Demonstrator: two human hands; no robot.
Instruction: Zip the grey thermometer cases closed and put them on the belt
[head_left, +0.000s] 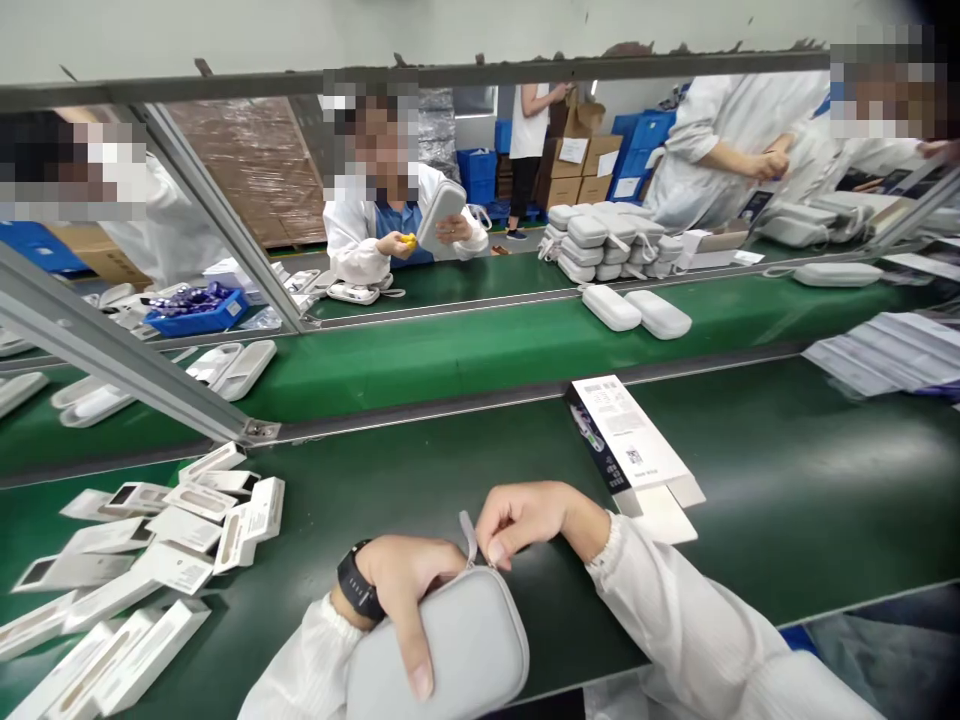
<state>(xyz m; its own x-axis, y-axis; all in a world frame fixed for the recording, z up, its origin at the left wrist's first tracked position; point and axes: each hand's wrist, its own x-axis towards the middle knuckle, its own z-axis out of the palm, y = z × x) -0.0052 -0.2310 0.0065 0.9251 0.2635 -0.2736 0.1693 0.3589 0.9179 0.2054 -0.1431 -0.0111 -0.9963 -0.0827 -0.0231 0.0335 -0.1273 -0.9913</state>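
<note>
A light grey zippered case (469, 650) with a wrist strap (469, 538) lies at the near edge of the dark green table. My left hand (412, 595), with a black watch on its wrist, grips the case, thumb across its top and fingers behind the far side. At the case's far corner, beside the strap, my right hand (521, 520) pinches with thumb and forefinger at the zipper edge; the zipper pull itself is hidden by the fingers. Beyond my right hand lies a white and black printed box (630, 430) with its end flaps open.
Several small white boxes (180, 530) lie in a pile at the left. A green conveyor belt (450, 350) beyond carries grey cases (611, 308). Flattened white packaging (892, 350) lies at the right. Across the belt, a co-worker (401, 220) holds a case. A metal post (135, 330) slants at left.
</note>
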